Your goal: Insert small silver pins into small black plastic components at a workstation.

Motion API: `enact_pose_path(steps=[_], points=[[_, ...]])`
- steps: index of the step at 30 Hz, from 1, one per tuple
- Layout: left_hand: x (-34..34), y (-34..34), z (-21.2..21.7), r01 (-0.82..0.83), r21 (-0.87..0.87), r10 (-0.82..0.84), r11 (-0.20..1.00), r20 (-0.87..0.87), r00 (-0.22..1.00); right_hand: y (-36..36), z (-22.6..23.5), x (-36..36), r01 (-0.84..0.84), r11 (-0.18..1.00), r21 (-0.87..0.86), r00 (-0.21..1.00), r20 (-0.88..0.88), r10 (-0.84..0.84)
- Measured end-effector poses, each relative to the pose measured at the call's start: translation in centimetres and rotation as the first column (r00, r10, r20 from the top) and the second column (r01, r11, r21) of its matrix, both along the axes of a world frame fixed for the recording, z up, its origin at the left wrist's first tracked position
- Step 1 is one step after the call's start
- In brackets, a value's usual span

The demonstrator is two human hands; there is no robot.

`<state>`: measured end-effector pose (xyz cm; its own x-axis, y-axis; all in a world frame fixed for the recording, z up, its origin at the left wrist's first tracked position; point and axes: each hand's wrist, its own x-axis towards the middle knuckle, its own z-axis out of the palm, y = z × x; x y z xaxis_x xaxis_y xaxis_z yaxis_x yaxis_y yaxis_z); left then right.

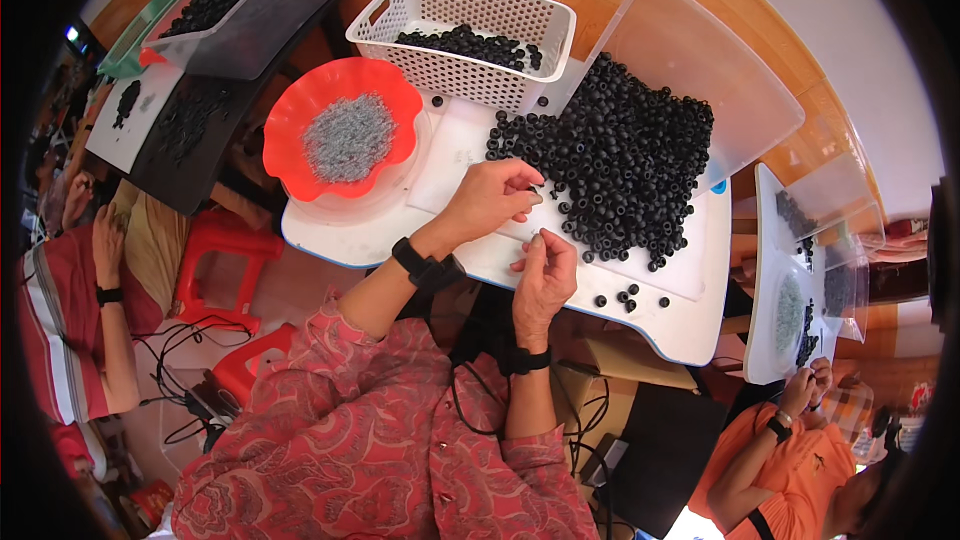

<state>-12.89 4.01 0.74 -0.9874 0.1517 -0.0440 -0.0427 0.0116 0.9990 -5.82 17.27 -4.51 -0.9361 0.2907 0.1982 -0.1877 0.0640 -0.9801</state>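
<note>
A large heap of small black round plastic parts with holes (630,160) spreads over the white table (470,250), spilling from a tipped clear plastic bin (700,50). My left hand (490,198) hovers at the near left edge of the heap, its thumb and fingers closed together; a dark spot shows at the fingertips, too small to make out. Just below it to the right, my right hand (548,275) is pinched, thumb against forefinger, and what it holds is hidden. A red scalloped bowl (285,130) of small grey metal pieces (348,137) stands left of my hands.
Behind the heap is a white perforated basket (470,80) with more black parts. Several loose parts (628,297) lie near the front edge. Red stools (225,260) stand at left. People work at neighbouring tables on both sides; one wears an orange shirt (770,475).
</note>
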Motion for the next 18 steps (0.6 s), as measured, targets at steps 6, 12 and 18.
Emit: enact_pose_path(steps=[6, 12, 18], points=[[3.0, -2.2, -1.6, -0.006, 0.607, -0.083, 0.795, 0.118, 0.99, -0.2, 0.2, 0.0, -0.001, 0.999, 0.034, 1.0, -0.01, 0.001], [4.8, -2.9, -2.7, -0.018, 0.789, -0.086, 0.614, 0.09, 0.992, -0.4, 0.2, 0.1, 0.001, 0.997, 0.08, 1.0, -0.025, 0.001], [6.1, -3.0, -2.9, -0.08, 0.857, -0.092, 0.509, 0.147, 0.985, -0.5, 0.2, 0.2, 0.004, 0.994, 0.112, 0.999, -0.034, 0.0]])
